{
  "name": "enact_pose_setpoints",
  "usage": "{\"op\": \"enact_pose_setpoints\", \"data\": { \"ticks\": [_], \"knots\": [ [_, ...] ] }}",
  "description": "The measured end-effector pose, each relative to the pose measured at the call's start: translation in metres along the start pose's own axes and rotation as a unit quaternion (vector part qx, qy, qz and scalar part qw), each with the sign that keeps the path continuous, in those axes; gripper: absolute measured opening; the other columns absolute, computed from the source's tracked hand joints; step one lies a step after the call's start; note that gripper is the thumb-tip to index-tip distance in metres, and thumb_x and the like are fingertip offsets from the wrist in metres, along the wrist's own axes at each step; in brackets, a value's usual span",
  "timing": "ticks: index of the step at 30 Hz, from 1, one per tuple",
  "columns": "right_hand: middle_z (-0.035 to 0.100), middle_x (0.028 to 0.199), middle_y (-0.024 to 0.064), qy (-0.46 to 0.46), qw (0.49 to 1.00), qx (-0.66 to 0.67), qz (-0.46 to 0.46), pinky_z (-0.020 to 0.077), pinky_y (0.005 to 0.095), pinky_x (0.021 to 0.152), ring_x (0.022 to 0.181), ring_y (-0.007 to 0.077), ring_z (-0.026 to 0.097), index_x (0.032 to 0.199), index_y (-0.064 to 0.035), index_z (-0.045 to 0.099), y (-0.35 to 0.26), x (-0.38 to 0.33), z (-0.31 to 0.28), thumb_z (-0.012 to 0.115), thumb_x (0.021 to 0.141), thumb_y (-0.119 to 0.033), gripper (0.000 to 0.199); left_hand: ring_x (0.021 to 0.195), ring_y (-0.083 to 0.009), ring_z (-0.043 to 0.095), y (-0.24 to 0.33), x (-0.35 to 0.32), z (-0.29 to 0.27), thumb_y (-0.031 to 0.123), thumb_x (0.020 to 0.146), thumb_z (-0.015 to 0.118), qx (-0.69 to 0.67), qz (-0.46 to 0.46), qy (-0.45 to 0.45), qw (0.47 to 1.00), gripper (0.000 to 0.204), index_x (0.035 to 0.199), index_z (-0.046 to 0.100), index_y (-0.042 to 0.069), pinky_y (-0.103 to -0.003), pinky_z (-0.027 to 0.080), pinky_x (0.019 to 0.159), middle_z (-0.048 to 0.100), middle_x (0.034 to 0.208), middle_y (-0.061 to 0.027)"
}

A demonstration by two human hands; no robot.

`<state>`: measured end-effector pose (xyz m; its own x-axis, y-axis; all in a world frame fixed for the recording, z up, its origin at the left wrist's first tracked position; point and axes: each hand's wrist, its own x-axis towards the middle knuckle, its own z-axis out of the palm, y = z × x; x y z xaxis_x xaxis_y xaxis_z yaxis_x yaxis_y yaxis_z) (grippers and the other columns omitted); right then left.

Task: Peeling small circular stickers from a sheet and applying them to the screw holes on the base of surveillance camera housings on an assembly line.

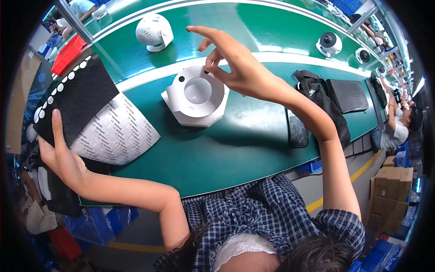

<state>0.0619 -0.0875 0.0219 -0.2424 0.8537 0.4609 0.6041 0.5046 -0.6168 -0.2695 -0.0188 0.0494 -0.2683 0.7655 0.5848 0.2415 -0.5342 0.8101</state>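
A sheet of black ribbed pads [93,97] with printed white backing paper is in my left hand [63,158], the thumb lying over its front and the fingers behind it. White round spots line the sheet's upper left edge. A white round device housing [192,106] sits on the table on an angular white base, its hollow facing up. One black dot shows on its rim. My right hand [235,68] is above the housing's far right rim, thumb and a bent finger pinched, other fingers stretched out. A tiny dark spot shows at the pinch; whether it is a pad or a nail is unclear.
An assembled white fan-like device [155,32] stands on the green line behind, with more white devices [329,43] at the right. A phone [297,129], a black mesh bag [324,102] and a black folder [348,95] lie right. A red bin [68,54] is far left.
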Motion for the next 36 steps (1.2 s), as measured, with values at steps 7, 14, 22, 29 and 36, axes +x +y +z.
{"op": "enact_pose_setpoints", "data": {
  "ticks": [7,14,22,29,36],
  "knots": [
    [0.046,0.106,0.0152,0.000,1.000,-0.022,-0.001,0.0472,0.0345,0.078,0.083,0.0236,0.054,0.135,-0.0135,0.032,0.001,0.005,0.005,0.052,0.076,0.012,0.067,0.100,-0.0137,0.053,0.000,0.002,0.002,0.008,0.082,0.066,-0.029,-0.005,-0.021,0.999,0.036,0.112,0.054,-0.007,-0.028,0.037,0.095,0.058,0.113,-0.0123],
    [0.043,0.106,0.0225,-0.025,0.999,-0.033,0.015,0.0450,0.0417,0.082,0.095,0.0363,0.051,0.133,-0.0113,0.028,-0.003,0.003,0.004,0.048,0.077,0.011,0.063,0.097,-0.0132,0.053,0.003,0.000,0.006,0.007,0.082,0.065,-0.013,-0.004,-0.016,1.000,0.031,0.109,0.057,-0.006,-0.026,0.038,0.092,0.060,0.109,-0.0101],
    [0.043,0.106,0.0233,0.009,0.994,-0.111,-0.021,0.0489,0.0432,0.067,0.078,0.0395,0.056,0.134,-0.0110,0.027,-0.007,0.000,0.010,0.050,0.074,0.009,0.067,0.100,-0.0135,0.052,0.005,0.002,0.012,0.005,0.082,0.065,-0.009,0.010,-0.030,0.999,0.038,0.115,0.053,-0.007,-0.026,0.036,0.094,0.057,0.114,-0.0109],
    [0.051,0.106,0.0224,0.073,0.941,-0.294,-0.149,0.0508,0.0341,0.066,0.071,0.0271,0.060,0.136,-0.0079,0.034,-0.011,-0.015,0.031,0.062,0.067,-0.009,0.075,0.101,-0.0138,0.052,0.008,0.002,0.014,0.005,0.082,0.065,-0.008,0.018,-0.036,0.999,0.038,0.116,0.053,-0.007,-0.026,0.036,0.095,0.057,0.115,-0.0104],
    [0.052,0.123,0.0139,0.022,0.876,-0.449,-0.175,0.0452,0.0356,0.089,0.098,0.0301,0.059,0.138,-0.0244,0.035,-0.024,-0.026,0.047,0.068,0.065,-0.036,0.081,0.100,-0.0144,0.053,0.007,0.001,0.019,0.007,0.082,0.066,-0.017,0.006,-0.023,1.000,0.037,0.114,0.054,-0.006,-0.027,0.036,0.096,0.058,0.114,-0.0107]
  ]
}}
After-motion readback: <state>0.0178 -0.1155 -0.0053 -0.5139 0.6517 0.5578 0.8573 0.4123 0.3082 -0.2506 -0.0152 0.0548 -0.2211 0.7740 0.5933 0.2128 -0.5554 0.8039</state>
